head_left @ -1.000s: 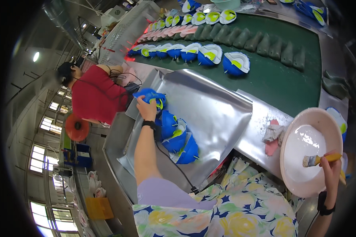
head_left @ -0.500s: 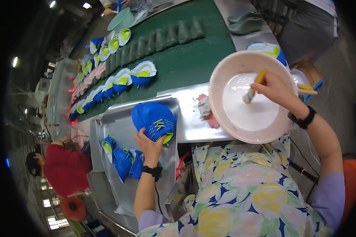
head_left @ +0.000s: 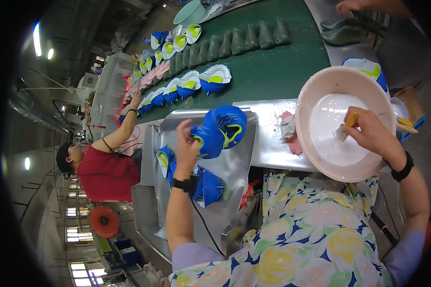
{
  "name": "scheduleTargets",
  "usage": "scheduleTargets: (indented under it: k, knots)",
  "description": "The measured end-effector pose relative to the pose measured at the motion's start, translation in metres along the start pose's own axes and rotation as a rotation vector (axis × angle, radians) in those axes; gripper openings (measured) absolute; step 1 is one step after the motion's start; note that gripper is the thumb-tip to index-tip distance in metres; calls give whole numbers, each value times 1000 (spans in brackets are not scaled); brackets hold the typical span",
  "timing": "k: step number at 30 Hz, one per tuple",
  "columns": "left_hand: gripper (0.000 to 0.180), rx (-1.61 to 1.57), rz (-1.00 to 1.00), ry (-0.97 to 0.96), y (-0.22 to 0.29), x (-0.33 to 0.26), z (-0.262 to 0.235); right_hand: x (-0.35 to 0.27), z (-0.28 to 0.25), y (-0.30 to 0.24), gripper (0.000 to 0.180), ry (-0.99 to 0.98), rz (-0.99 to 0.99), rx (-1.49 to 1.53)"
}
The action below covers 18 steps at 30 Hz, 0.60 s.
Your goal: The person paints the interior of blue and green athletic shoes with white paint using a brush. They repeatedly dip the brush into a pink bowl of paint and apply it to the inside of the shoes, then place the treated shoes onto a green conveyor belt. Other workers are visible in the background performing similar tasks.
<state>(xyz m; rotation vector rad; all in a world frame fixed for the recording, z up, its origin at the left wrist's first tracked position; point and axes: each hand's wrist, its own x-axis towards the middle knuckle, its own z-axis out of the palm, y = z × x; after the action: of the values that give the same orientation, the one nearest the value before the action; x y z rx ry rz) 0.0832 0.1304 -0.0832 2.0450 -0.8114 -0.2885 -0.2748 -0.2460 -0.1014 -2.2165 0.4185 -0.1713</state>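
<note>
My right hand [head_left: 371, 131] grips a brush [head_left: 351, 120] with a yellow handle. Its bristles dip into the white liquid [head_left: 337, 138] in a pale pink basin [head_left: 307, 148]. Over the metal tray [head_left: 234, 177], my left hand [head_left: 187, 146] has its fingers at the left edge of a blue shoe upper [head_left: 220, 129] with lime-green lining. That upper is tilted, its opening facing right, and motion smears the fingers a little. Below it several more blue uppers [head_left: 209, 186] lie in the tray, partly hidden by my left wrist.
Rows of blue-and-white uppers [head_left: 215, 79] and dark green shoe lasts [head_left: 238, 42] stand on the green table [head_left: 273, 64]. A crumpled rag [head_left: 288, 126] lies left of the basin. At left, a person in red [head_left: 107, 172] reaches to the rows; another person's hand [head_left: 352, 5] shows at top right.
My view has swung left, so things sit further right. The upper at my left hand has turned, showing its opening. The brush stays in the basin. The person in red now reaches to the table.
</note>
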Motion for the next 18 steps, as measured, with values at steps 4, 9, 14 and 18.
scheduleTargets:
  k: [4,9,14,18]
  knots:
    - [34,-142,-65,-43,-17,4,-43,-1,-8,1,17,32,34,56]
    - [34,569,116,81,-16,3,-84,-4,-5,6,18,56,-75,7]
    - [40,919,381,142,1,-2,-129,-3,-12,14,16,33,-62,13]
    - [42,-419,-109,-119,50,25,-66,-5,-21,12,17,151,-40,114]
